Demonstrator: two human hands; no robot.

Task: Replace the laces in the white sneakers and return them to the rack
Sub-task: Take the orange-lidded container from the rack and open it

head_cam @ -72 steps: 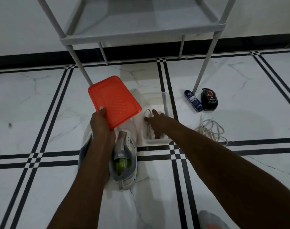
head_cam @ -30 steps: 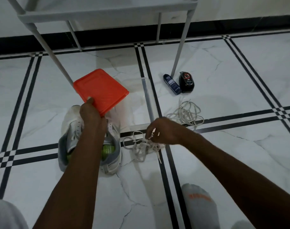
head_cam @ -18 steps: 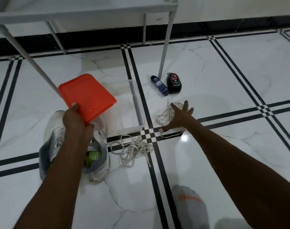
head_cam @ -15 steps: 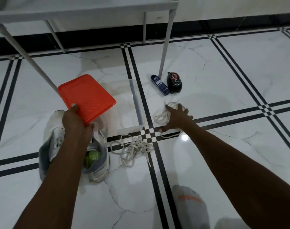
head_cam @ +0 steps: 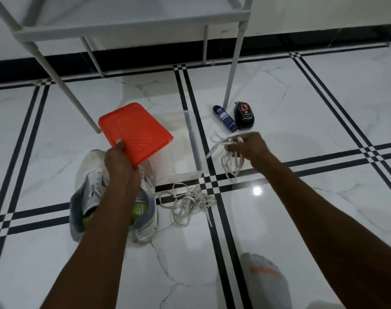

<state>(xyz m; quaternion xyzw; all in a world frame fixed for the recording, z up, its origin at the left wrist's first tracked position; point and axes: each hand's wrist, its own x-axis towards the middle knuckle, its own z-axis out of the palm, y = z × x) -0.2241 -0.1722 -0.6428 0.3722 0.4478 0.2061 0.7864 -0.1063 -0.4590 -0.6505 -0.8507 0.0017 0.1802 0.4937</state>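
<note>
The right hand curls its fingers around a bunch of white laces, loops dangling below the grip. The left hand pinches the near edge of an orange lid, thumb on top. Under that wrist lie the white sneakers; between the two grips sit a clear container and a second lace pile

Blue bottle: pale label, print too small to read.
Black case: red round emblem, wording unreadable.
Grey sock: orange lettering, blurred.
Sneaker insole: green, marking illegible.
</note>
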